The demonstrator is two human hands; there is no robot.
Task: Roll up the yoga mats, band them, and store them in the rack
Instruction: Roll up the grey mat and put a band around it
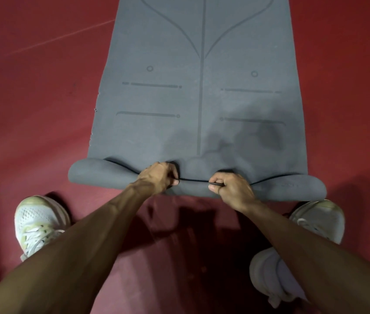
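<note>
a grey yoga mat [199, 98] lies flat on the red floor [32, 109], its near end curled into a loose roll. the left hand [159, 177] and right hand [231, 189] sit near each other at the roll's middle, fingers curled, thumbs pinching the mat's dark edge. a left shoe [39, 223] and right shoe [322, 218] stand just off the mat's near corners.

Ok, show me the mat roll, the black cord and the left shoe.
mat roll [93, 175]: head view, left end of the rolled part.
black cord [194, 180]: head view, its middle stretch on the roll.
left shoe [35, 219]: head view, mesh toe.
</note>
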